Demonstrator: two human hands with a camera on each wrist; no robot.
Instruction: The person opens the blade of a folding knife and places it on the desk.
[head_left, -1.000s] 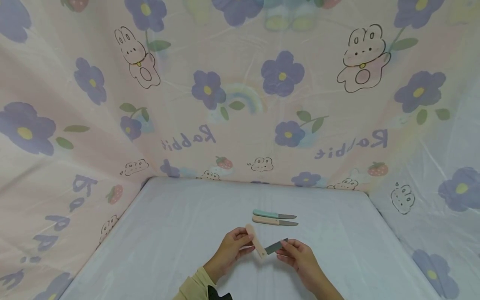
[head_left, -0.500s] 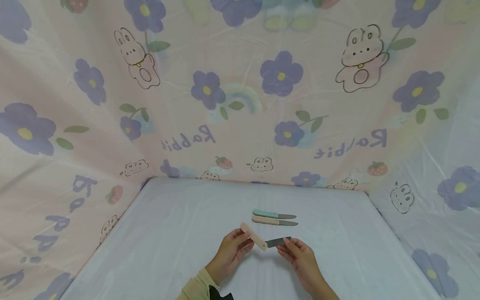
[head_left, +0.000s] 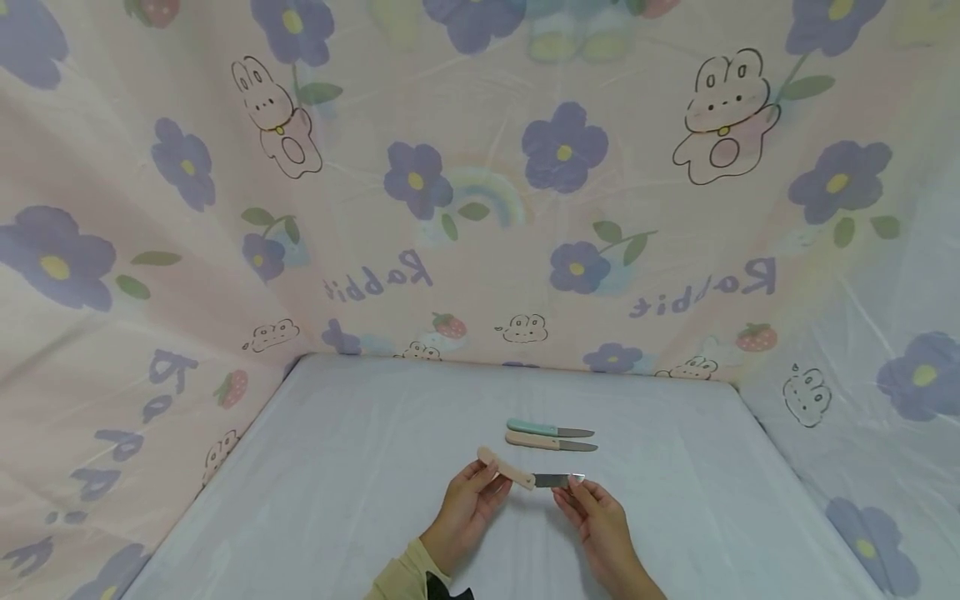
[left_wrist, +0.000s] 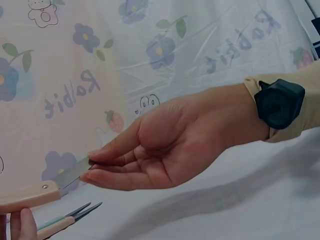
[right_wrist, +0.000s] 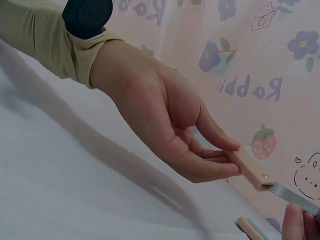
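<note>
A folding knife with a pale peach handle (head_left: 510,471) is held above the table between both hands. My left hand (head_left: 467,504) pinches the handle's end between thumb and fingers. The thumb and fingers of my right hand (head_left: 600,521) pinch the metal blade (head_left: 552,481) near its tip. Handle and blade stand almost in line, with a slight bend at the rivet. In the left wrist view, the right hand (left_wrist: 175,137) grips the tip; in the right wrist view, the left hand (right_wrist: 165,110) grips the handle (right_wrist: 250,167).
Behind the hands, a teal-handled knife (head_left: 532,427) and a beige-handled knife (head_left: 532,440) lie side by side, blades out and pointing right. The white-covered table (head_left: 360,442) is enclosed by a patterned curtain (head_left: 480,275) at the back and sides.
The blade has swung out from a sharp angle to nearly straight with the handle. The handle has tilted flatter, and its rivet end has risen. Both hands keep their grip.
</note>
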